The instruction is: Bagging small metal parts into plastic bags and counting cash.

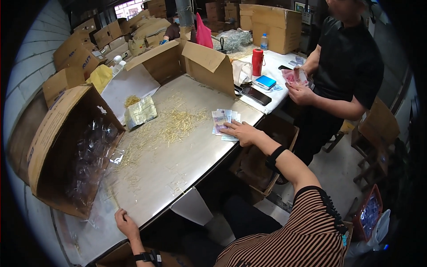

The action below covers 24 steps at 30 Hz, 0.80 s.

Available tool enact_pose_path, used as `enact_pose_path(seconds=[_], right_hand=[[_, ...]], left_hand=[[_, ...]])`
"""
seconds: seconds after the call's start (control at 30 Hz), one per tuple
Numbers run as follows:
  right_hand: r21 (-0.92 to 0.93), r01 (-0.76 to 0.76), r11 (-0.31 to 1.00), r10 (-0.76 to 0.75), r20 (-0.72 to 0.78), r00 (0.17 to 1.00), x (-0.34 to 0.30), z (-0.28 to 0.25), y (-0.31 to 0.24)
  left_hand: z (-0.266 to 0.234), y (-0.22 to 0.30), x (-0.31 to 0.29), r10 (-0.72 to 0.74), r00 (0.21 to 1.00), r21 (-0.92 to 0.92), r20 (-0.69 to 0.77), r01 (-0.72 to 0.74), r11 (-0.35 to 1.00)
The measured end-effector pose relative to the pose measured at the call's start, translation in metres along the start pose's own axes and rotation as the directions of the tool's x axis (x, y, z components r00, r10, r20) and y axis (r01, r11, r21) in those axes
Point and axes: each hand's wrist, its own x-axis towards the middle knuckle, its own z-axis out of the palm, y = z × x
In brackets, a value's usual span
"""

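My right hand [242,132] lies with outstretched fingers on a small spread of banknotes [221,118] at the table's right edge. The notes are purple and bluish-green, partly covered by my fingers. By the near left edge of the table [155,196] is my left hand [126,224], its fingers curled in. Whatever may be between those fingertips is too small to make out. Thin gold twist-tie-like strips [178,124] are scattered over the tabletop between my hands. At the right, a person in black [351,62] holds a bunch of pinkish-red banknotes [295,78] in both hands.
A tipped cardboard box [66,147] with clear plastic bags [91,151] stands at the left. A gold packet [141,112] lies beyond the strips. Open box flaps [209,64] border the back. A red flask [257,62], blue scale [265,82] and dark phone [256,95] sit far right.
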Motion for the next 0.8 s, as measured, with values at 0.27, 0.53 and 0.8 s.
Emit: enact_pose_path(seconds=[0.27,0.53,0.8], right_hand=[[-0.037,0.003,0.999,-0.015,-0.332,0.943,-0.027,0.025,-0.005],[0.007,0.095,0.995,-0.086,-0.354,0.931,-0.034,0.027,0.008],[0.285,0.07,0.956,0.073,-0.462,0.884,-0.028,0.034,0.003]], left_hand=[[0.004,-0.003,0.001,-0.012,1.0,0.004,-0.001,0.012,1.0],[0.004,-0.005,-0.001,-0.025,1.0,-0.016,0.008,0.025,1.0],[0.004,-0.004,0.0,-0.002,1.0,-0.006,-0.029,0.002,1.0]])
